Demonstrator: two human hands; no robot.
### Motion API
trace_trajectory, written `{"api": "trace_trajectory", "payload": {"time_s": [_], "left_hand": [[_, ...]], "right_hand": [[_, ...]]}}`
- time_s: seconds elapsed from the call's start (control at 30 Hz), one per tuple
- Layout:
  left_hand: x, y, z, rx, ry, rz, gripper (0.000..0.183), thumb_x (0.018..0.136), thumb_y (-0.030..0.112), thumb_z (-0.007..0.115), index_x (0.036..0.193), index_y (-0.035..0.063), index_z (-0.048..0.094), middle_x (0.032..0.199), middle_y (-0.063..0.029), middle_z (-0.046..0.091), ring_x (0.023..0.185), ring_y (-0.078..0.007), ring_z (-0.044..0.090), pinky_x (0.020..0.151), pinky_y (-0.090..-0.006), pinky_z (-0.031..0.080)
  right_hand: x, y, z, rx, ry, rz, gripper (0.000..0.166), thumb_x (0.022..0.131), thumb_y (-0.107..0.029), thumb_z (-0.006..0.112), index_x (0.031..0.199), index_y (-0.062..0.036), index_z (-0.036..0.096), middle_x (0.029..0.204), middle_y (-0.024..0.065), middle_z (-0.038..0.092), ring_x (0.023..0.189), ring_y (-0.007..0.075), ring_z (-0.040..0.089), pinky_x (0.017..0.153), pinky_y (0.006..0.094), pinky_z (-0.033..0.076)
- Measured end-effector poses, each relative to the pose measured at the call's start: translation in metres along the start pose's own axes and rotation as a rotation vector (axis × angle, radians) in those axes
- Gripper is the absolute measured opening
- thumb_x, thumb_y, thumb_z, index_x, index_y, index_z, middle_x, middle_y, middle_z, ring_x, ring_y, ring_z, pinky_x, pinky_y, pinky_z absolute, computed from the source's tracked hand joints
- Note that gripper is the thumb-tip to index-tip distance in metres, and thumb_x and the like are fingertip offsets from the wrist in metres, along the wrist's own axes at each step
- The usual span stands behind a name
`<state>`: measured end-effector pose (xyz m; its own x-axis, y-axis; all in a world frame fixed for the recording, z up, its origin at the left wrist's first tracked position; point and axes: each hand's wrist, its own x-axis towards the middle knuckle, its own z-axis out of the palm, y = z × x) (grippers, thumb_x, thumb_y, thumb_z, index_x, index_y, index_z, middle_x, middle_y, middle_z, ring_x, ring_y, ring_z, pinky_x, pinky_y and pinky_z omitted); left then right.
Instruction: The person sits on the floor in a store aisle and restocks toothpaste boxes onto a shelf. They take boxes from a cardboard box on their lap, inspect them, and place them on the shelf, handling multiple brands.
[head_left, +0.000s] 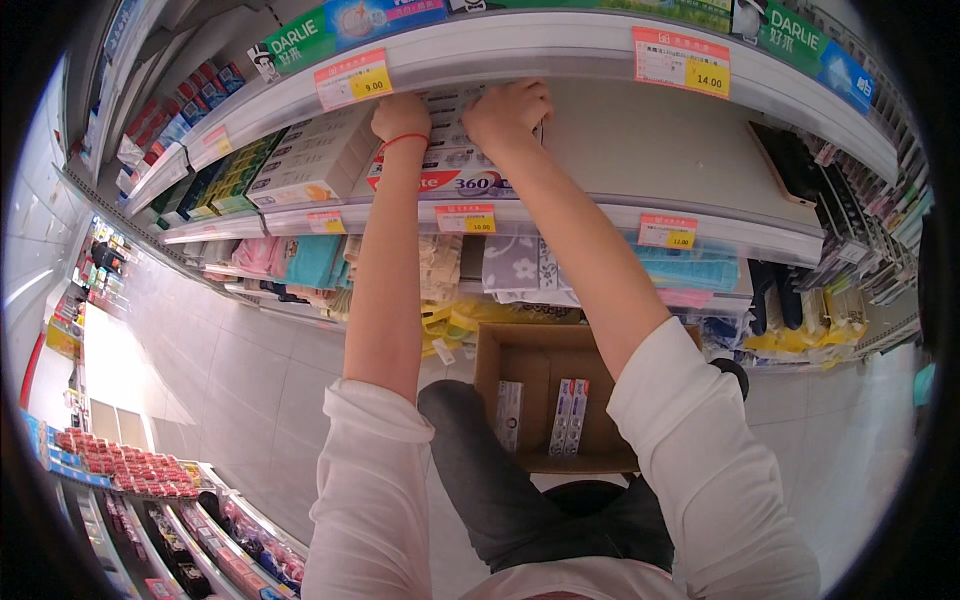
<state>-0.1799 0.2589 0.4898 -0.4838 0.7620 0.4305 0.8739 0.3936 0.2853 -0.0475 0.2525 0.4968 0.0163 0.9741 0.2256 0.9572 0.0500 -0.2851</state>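
Stacked Colgate toothpaste boxes (450, 166) lie on the middle shelf, long red and purple faces towards me. My left hand (403, 118) presses against the left side of the stack, fingertips hidden behind the wrist and knuckles. On the right side, my right hand (510, 112) curls over the top and outer edge of the boxes. Between them the two hands hold the stack. Below, by my knees, an open cardboard carton (555, 335) contains two upright-facing toothpaste boxes (569, 417) side by side and a paler box (509, 416) at its left wall.
White toothpaste boxes (311, 165) stand left of the stack, with green boxes (244, 176) beyond. A dark phone (784, 161) lies at the shelf's right end. The upper shelf's edge (517, 37) overhangs my hands. Folded towels (517, 266) fill the lower shelf.
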Motion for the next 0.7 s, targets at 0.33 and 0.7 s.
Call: {"api": "trace_trajectory", "payload": {"time_s": [0.33, 0.7], "left_hand": [[-0.001, -0.006, -0.001, 0.013, 0.053, 0.037, 0.043, 0.083, 0.043, 0.048, 0.104, 0.0069, 0.058, 0.101, -0.0235, 0.059, 0.095, -0.0364, 0.058, 0.08, -0.0438, 0.047], [-0.002, -0.002, 0.004, 0.045, 0.116, 0.02, 0.028, 0.081, 0.032, 0.055, 0.091, 0.0084, 0.065, 0.094, -0.0173, 0.063, 0.088, -0.0315, 0.062, 0.072, -0.0391, 0.051]], "right_hand": [[-0.001, -0.002, 0.004, -0.046, 0.093, -0.03, 0.052, 0.082, -0.04, 0.04, 0.108, 0.0014, 0.058, 0.121, 0.0299, 0.039, 0.107, 0.0415, 0.04, 0.079, 0.0479, 0.036], [-0.002, -0.002, 0.003, -0.04, 0.07, 0.007, 0.057, 0.082, -0.043, 0.042, 0.111, 0.0036, 0.056, 0.12, 0.032, 0.037, 0.106, 0.0433, 0.039, 0.078, 0.0499, 0.036]]}}
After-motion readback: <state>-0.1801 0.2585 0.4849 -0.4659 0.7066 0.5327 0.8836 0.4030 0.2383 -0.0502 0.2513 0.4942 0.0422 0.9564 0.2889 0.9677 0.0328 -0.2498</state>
